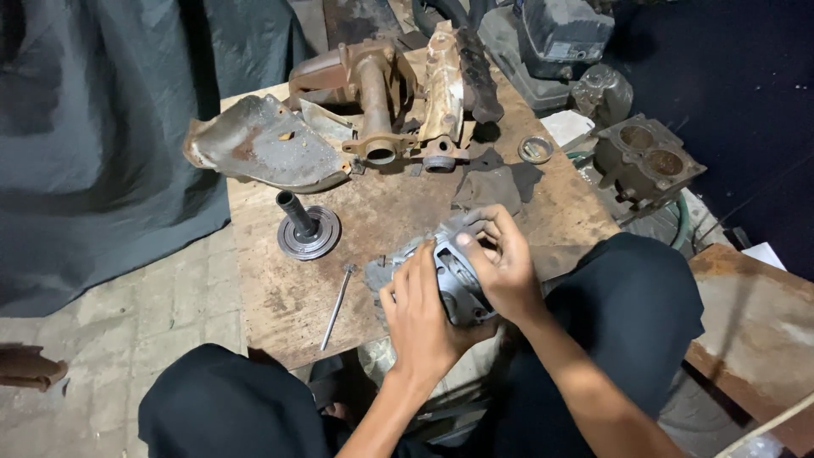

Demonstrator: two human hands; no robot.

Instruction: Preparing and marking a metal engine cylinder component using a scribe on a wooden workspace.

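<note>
Rusty wooden board (pixel 280 297) on low table: both hands, left hand (pixel 420 318) & right hand (pixel 504 267), clamped on grey metal housing (pixel 454 276) at near edge. Long bolt (pixel 337 307) just left; flanged shaft (pixel 307 227), rusty manifold (pixel 377 102) w/ heat shield (pixel 263 144) behind.

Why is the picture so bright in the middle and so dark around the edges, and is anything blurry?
Head view: light falls on the wooden board and both hands, left hand and right hand, on the grey metal part; the upper right corner sinks into shadow; the fingers look slightly soft; edges bend a little.
</note>
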